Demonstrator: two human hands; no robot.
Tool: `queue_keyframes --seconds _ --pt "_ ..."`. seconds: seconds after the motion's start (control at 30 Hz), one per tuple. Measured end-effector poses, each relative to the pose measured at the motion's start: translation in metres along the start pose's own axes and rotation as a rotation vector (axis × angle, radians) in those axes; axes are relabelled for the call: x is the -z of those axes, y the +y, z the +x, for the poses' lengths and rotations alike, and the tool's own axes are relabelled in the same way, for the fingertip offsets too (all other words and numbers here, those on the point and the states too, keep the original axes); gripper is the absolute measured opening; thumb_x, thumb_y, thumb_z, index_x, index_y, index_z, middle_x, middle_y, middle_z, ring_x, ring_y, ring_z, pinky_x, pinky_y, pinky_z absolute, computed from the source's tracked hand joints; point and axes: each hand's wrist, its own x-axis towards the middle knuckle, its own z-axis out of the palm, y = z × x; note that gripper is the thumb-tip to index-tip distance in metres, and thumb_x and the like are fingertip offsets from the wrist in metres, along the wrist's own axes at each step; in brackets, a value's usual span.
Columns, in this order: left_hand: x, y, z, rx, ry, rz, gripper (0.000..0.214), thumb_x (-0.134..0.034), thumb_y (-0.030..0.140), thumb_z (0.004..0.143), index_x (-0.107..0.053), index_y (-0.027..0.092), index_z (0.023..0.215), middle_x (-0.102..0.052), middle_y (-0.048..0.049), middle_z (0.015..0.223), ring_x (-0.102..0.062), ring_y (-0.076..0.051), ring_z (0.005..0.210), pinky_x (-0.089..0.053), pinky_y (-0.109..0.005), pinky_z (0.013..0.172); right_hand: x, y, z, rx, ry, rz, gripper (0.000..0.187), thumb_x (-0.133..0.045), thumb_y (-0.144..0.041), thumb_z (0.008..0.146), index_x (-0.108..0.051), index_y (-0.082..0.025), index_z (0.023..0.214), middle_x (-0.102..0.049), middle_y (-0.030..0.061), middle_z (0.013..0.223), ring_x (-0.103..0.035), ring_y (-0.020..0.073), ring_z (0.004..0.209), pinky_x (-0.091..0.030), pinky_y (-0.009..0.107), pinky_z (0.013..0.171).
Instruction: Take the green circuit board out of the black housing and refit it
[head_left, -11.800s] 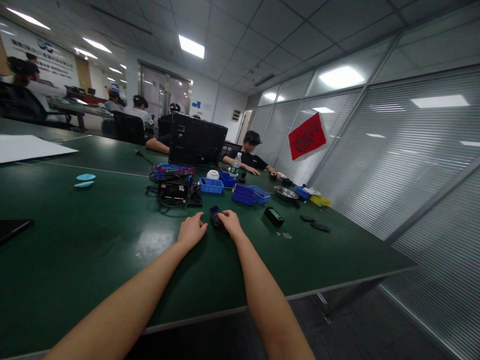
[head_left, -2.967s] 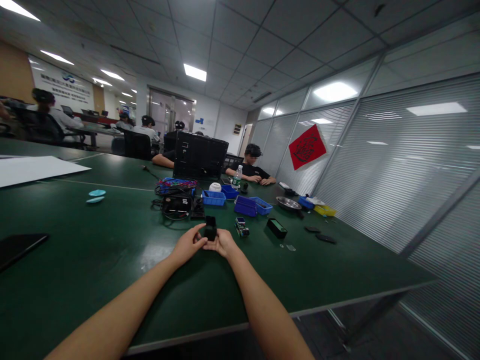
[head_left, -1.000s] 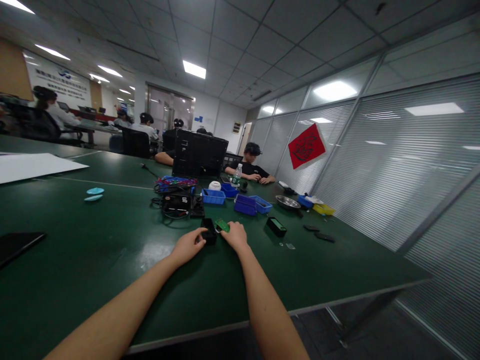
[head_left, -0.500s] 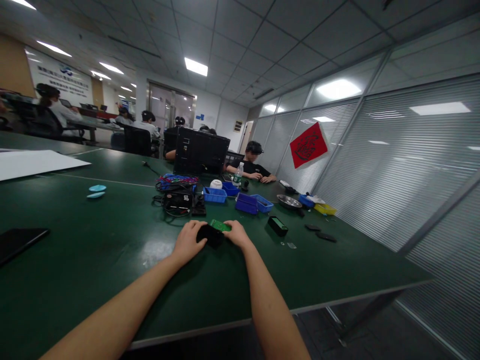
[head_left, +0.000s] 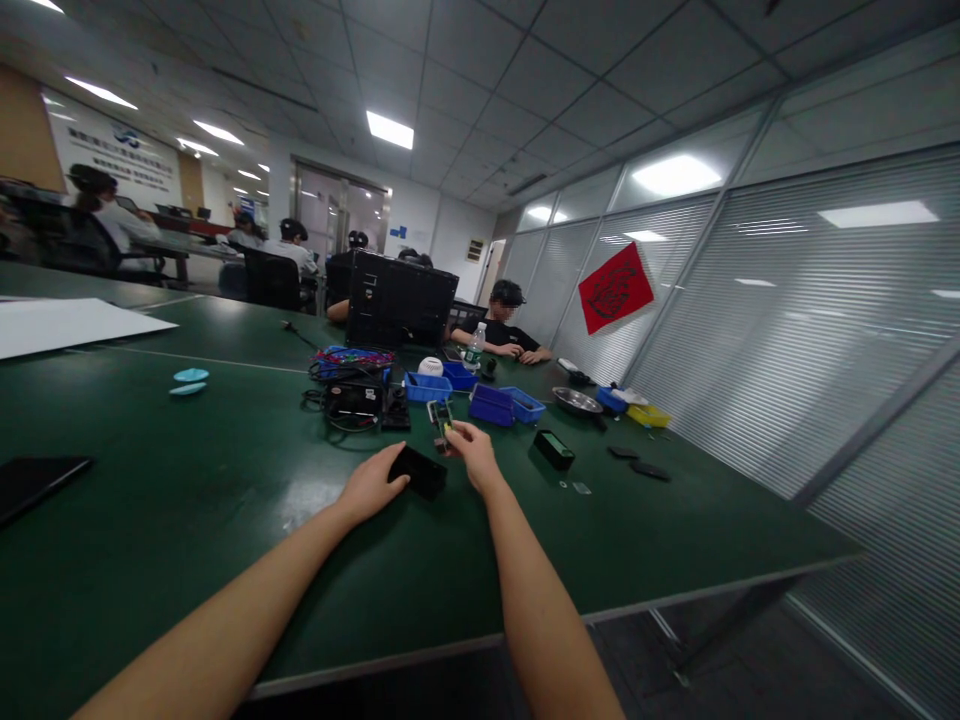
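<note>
My left hand (head_left: 375,483) is closed around the left end of a black plastic case (head_left: 422,474) on the green table. Just above and right of the case, my right hand (head_left: 474,453) pinches a circuit board (head_left: 440,414) by its lower right side. The board is tipped upright, showing its components and a yellow part near my fingers. It is apart from the case. Farther right lies a second black case (head_left: 554,449) with a green board visible in it. A small white ring (head_left: 563,484) and a clear flat piece (head_left: 582,488) rest near that case.
Blue bins (head_left: 428,387), a black power unit (head_left: 355,402) with tangled wires, and a baseball (head_left: 430,367) stand ahead. Behind them are a monitor (head_left: 403,300) and a water bottle (head_left: 475,345). A metal bowl (head_left: 577,401) and flat black pieces (head_left: 649,470) lie right. Another person (head_left: 504,325) sits opposite.
My right hand has lifted the circuit board up and away from the black case and turned it from lying fairly flat to upright. My left hand stays on the case.
</note>
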Motion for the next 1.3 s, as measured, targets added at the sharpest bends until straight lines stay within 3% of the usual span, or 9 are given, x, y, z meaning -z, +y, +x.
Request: queue_keyframes --seconds 0.07,0.17,0.57,0.73,0.9,1.1,1.3 --pt "0.000 -0.001 0.000 0.000 0.004 -0.007 0.059 -0.050 0.030 0.073 -0.037 0.018 0.129 -0.043 -0.0069 0.133 -0.040 -0.021 0.120 -0.030 -0.032 0.100 -0.003 -0.003 -0.004 -0.013 -0.098 0.103 0.044 -0.064 -0.036 0.063 -0.057 -0.014 0.100 -0.063 0.0065 0.087 -0.061 0.0175 0.071 -0.047 0.028 0.059" --pt "-0.001 -0.001 0.001 -0.017 0.017 -0.014 0.057 -0.051 0.028 0.073 -0.038 0.019 0.128 -0.044 -0.0065 0.132 -0.041 -0.021 0.119 -0.031 -0.031 0.099 -0.006 -0.005 -0.009 -0.026 -0.164 0.071 0.043 -0.069 -0.034 0.058 -0.060 -0.013 0.095 -0.063 0.0040 0.080 -0.058 0.0150 0.066 -0.045 0.025 0.056" --pt "0.004 0.007 -0.001 -0.016 0.020 0.054 0.041 -0.051 0.028 0.075 -0.048 0.019 0.114 -0.057 -0.0074 0.115 -0.052 -0.022 0.104 -0.039 -0.030 0.084 -0.006 -0.011 -0.012 0.105 -0.186 -0.349 0.042 -0.068 -0.032 0.059 -0.062 -0.014 0.097 -0.059 -0.0003 0.072 -0.047 0.0100 0.060 -0.038 0.023 0.059" --pt "0.003 0.006 -0.001 -0.001 0.023 0.072 0.039 -0.051 0.030 0.075 -0.049 0.020 0.113 -0.055 -0.0055 0.117 -0.054 -0.021 0.101 -0.040 -0.029 0.082 -0.007 -0.010 -0.012 0.105 -0.215 -0.367 0.036 -0.065 -0.035 0.063 -0.064 -0.013 0.092 -0.058 -0.0002 0.070 -0.045 0.0089 0.057 -0.036 0.022 0.055" --pt "0.002 0.005 -0.001 0.001 0.030 0.096 0.042 -0.051 0.029 0.075 -0.048 0.021 0.116 -0.052 -0.0046 0.122 -0.052 -0.021 0.105 -0.038 -0.029 0.087 -0.007 -0.012 -0.012 0.120 -0.162 -0.469 0.035 -0.066 -0.032 0.061 -0.064 -0.012 0.090 -0.054 -0.0017 0.064 -0.040 0.0079 0.054 -0.032 0.021 0.052" --pt "0.002 0.003 0.000 -0.016 0.030 0.089 0.043 -0.051 0.030 0.075 -0.047 0.021 0.117 -0.050 -0.0032 0.125 -0.049 -0.020 0.109 -0.037 -0.028 0.091 -0.002 -0.018 -0.014 0.105 -0.272 -0.433 0.032 -0.066 -0.031 0.062 -0.063 -0.013 0.088 -0.050 -0.0040 0.062 -0.038 0.0072 0.053 -0.030 0.020 0.050" --pt "0.001 0.001 -0.001 -0.022 0.037 0.079 0.050 -0.051 0.029 0.075 -0.042 0.022 0.123 -0.049 -0.0032 0.126 -0.049 -0.020 0.109 -0.037 -0.029 0.091 0.001 -0.019 -0.014 0.115 -0.289 -0.427 0.030 -0.066 -0.031 0.062 -0.062 -0.013 0.085 -0.050 -0.0042 0.063 -0.037 0.0071 0.054 -0.029 0.020 0.051"
